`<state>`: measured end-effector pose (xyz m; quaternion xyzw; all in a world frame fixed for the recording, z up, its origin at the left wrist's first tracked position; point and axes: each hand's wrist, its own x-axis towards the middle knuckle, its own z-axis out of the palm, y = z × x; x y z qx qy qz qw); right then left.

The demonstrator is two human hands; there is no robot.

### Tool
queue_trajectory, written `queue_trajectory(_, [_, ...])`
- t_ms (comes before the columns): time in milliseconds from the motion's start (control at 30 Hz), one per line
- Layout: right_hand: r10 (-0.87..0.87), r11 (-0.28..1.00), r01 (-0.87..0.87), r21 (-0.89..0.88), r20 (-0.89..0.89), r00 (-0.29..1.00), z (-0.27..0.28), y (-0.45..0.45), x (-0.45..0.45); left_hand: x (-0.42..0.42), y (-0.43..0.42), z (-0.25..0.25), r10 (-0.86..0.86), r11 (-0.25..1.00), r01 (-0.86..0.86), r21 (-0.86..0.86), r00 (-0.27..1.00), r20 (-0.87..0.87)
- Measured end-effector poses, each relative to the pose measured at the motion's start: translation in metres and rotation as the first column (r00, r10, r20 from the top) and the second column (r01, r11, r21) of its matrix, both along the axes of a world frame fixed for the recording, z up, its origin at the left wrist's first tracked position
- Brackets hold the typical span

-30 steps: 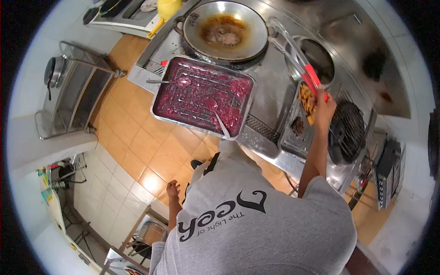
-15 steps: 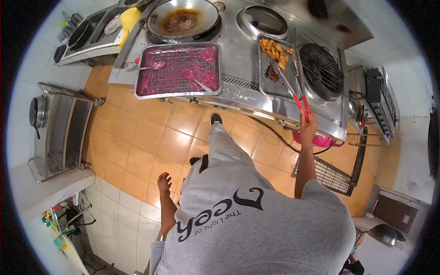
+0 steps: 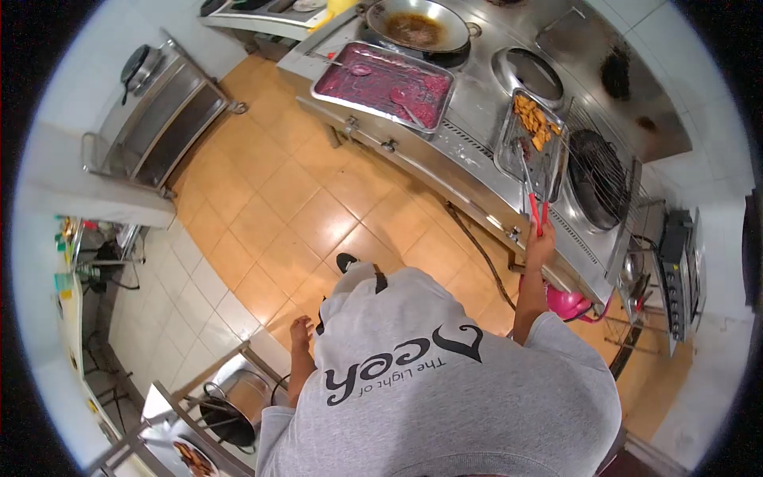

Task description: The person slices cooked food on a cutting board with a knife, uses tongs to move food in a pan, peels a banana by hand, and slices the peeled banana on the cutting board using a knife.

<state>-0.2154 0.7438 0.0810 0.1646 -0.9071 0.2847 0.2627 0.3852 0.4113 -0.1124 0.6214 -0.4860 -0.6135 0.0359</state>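
Left hand (image 3: pixel 301 331): hanging low, fingers loosely curled, a little apart
Right hand (image 3: pixel 541 248): fingers clamped on the red-handled tongs (image 3: pixel 534 205)
Small tray (image 3: pixel 544 167): under the tongs, holding fried food (image 3: pixel 536 119)
Purple-smeared tray (image 3: pixel 342 98): left of it
Wok (image 3: pixel 455 32): behind, brown-stained inside

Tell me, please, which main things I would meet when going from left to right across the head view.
Wheeled metal cart, left hand, tray with purple contents, right hand holding red-handled tongs, wire rack, black panel with knobs.
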Motion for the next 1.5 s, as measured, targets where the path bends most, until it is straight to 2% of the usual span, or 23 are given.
queue_trajectory(100, [0.089, 0.996, -0.089, -0.009, 0.188, 0.978, -0.002, 0.010, -0.011, 0.013, 0.063, -0.006, 0.008, 1.000, -0.008, -0.009, 0.996, 0.094])
queue_trajectory(167, [0.112, 0.993, -0.106, -0.044, 0.179, 0.978, -0.019, 0.020, -0.030, 0.012, 0.110, 0.010, 0.191, 0.979, -0.193, 0.067, 0.981, 0.041])
queue_trajectory(233, [0.170, 0.983, -0.154, -0.099, 0.174, 0.970, -0.023, 0.017, -0.036, 0.007, 0.151, 0.031, 0.438, 0.877, -0.434, 0.207, 0.898, 0.029])
queue_trajectory(300, [0.266, 0.958, -0.239, -0.156, 0.184, 0.946, 0.004, 0.007, -0.023, 0.026, 0.186, 0.015, 0.433, 0.889, -0.433, 0.152, 0.901, 0.037])
queue_trajectory(367, [0.317, 0.934, -0.304, -0.189, 0.041, 0.948, -0.022, 0.019, -0.032, 0.034, 0.223, 0.061, 0.543, 0.835, -0.541, 0.100, 0.840, 0.013])
queue_trajectory(400, [0.317, 0.940, -0.314, -0.130, 0.003, 0.948, -0.038, 0.032, -0.041, 0.031, 0.233, 0.088, 0.590, 0.804, -0.589, 0.073, 0.807, 0.021])
queue_trajectory(433, [0.347, 0.921, -0.316, -0.230, 0.110, 0.931, -0.004, 0.021, -0.009, 0.041, 0.243, 0.094, 0.615, 0.785, -0.616, 0.058, 0.788, 0.034])
queue_trajectory(500, [0.199, 0.874, -0.296, -0.386, -0.273, 0.941, -0.044, 0.030, -0.013, 0.061, 0.261, 0.100, 0.680, 0.732, -0.681, 0.019, 0.732, 0.044])
queue_trajectory(533, [0.100, 0.903, -0.152, -0.401, -0.147, 0.984, -0.030, 0.027, 0.012, 0.074, 0.272, 0.098, 0.709, 0.705, -0.710, 0.004, 0.704, 0.051])
queue_trajectory(600, [0.195, 0.915, -0.211, -0.344, -0.083, 0.977, -0.027, 0.019, 0.044, 0.090, 0.296, 0.101, 0.783, 0.622, -0.783, -0.007, 0.621, 0.041])
queue_trajectory(700, [0.456, 0.837, -0.419, -0.352, 0.026, 0.890, -0.038, 0.005, 0.110, 0.111, 0.310, 0.117, 0.861, 0.506, -0.863, -0.020, 0.506, -0.045])
queue_trajectory(767, [0.735, 0.662, -0.572, -0.485, 0.271, 0.622, -0.070, -0.004, 0.140, 0.123, 0.327, 0.122, 0.869, 0.482, -0.876, -0.034, 0.483, -0.108])
queue_trajectory(833, [0.786, 0.590, -0.660, -0.465, 0.519, 0.337, -0.073, -0.023, 0.201, 0.138, 0.337, 0.136, 0.889, 0.428, -0.903, -0.021, 0.426, -0.167])
queue_trajectory(900, [0.833, 0.341, -0.667, -0.663, 0.542, -0.112, -0.055, -0.043, 0.288, 0.159, 0.348, 0.145, 0.894, 0.388, -0.922, -0.017, 0.380, -0.239])
queue_trajectory(967, [0.702, 0.235, -0.655, -0.719, 0.591, -0.397, -0.047, -0.058, 0.372, 0.179, 0.357, 0.168, 0.868, 0.324, -0.945, -0.044, 0.316, -0.384])
queue_trajectory(1000, [0.634, 0.109, -0.602, -0.791, 0.522, -0.571, -0.047, -0.064, 0.414, 0.191, 0.359, 0.183, 0.843, 0.293, -0.955, -0.054, 0.284, -0.456])
queue_trajectory(1033, [0.564, -0.041, -0.625, -0.779, 0.499, -0.658, -0.029, -0.065, 0.463, 0.207, 0.362, 0.195, 0.821, 0.313, -0.945, -0.098, 0.321, -0.472])
queue_trajectory(1100, [0.322, -0.012, -0.478, -0.878, 0.449, -0.833, 0.009, -0.066, 0.569, 0.241, 0.364, 0.204, 0.748, 0.310, -0.922, -0.232, 0.388, -0.539])
queue_trajectory(1167, [0.187, -0.247, -0.522, -0.816, 0.489, -0.852, 0.051, -0.055, 0.670, 0.262, 0.372, 0.227, 0.699, 0.296, -0.907, -0.298, 0.419, -0.580])
queue_trajectory(1233, [0.027, -0.417, -0.411, -0.810, 0.442, -0.897, 0.081, -0.038, 0.759, 0.292, 0.372, 0.269, 0.666, 0.282, -0.900, -0.332, 0.433, -0.608])
queue_trajectory(1333, [-0.050, -0.340, -0.349, -0.873, 0.387, -0.921, 0.120, -0.036, 0.864, 0.318, 0.372, 0.263, 0.670, -0.019, -0.832, -0.555, 0.402, -0.624])
queue_trajectory(1433, [-0.091, -0.207, -0.293, -0.933, 0.317, -0.944, 0.138, -0.023, 0.931, 0.348, 0.382, 0.312, 0.619, 0.045, -0.937, -0.347, 0.299, -0.727])
queue_trajectory(1500, [-0.163, -0.260, -0.250, -0.933, 0.298, -0.941, 0.136, -0.008, 0.948, 0.376, 0.385, 0.332, 0.653, -0.052, -0.960, -0.277, 0.177, -0.737])
